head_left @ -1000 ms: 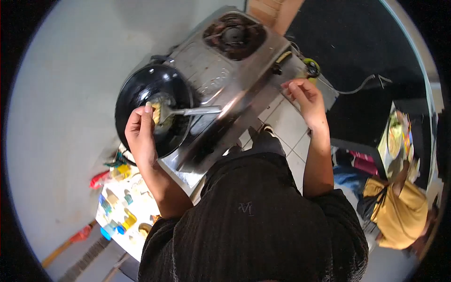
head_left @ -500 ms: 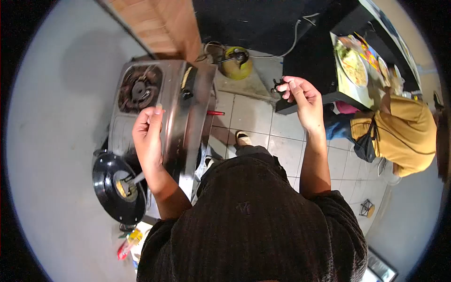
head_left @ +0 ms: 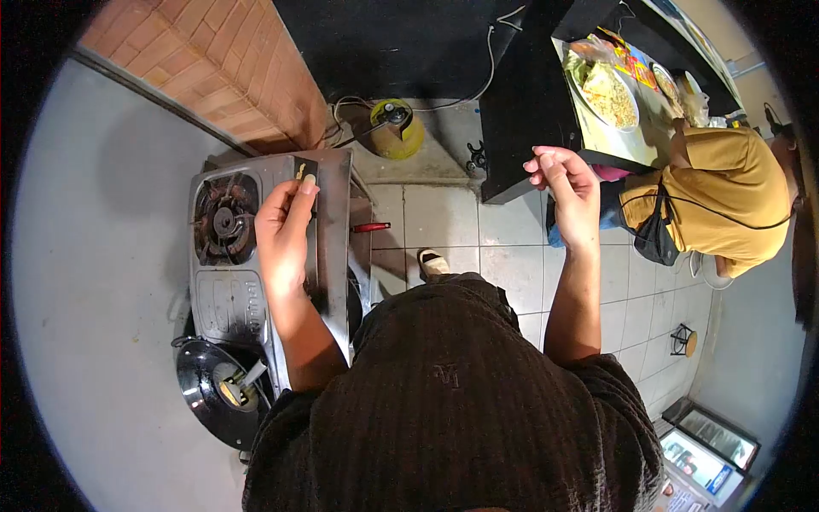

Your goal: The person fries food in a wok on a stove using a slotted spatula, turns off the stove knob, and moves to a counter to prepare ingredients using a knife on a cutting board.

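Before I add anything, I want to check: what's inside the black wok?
The wok holds a yellowish food piece and a leaning spatula; whatever those cover can't be seen.

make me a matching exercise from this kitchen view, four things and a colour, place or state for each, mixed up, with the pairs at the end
Things
1. wok
2. spatula
3. burner
4. gas cylinder

Descriptions
a. yellow-green
b. no cookware on it
c. glossy black
d. silvery, resting partly inside the wok

Right pairs: 1-c, 2-d, 3-b, 4-a
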The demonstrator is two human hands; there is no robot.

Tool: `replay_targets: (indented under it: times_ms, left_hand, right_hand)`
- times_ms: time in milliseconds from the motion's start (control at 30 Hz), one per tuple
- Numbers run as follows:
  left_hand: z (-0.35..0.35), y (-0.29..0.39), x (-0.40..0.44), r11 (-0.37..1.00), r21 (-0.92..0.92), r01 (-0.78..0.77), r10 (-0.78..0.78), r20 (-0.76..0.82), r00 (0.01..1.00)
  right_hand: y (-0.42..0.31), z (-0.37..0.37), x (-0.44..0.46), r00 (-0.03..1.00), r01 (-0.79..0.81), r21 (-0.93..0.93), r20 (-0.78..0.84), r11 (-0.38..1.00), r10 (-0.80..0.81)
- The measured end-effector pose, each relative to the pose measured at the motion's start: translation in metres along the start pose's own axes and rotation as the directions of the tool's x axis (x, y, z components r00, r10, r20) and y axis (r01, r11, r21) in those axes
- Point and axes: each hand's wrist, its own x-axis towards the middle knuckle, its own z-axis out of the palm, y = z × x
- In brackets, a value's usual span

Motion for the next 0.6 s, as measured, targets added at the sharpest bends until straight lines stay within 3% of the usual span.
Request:
replay_targets:
  times_ms: [600]
  left_hand:
    - [0.032,-0.017,0.053,0.994,0.061,0.092,-0.1,0.149,0.984]
  right_hand:
    - [0.005,-0.021,0.007,0.98,-0.075,-0.038,-0.189,0.996,0.066]
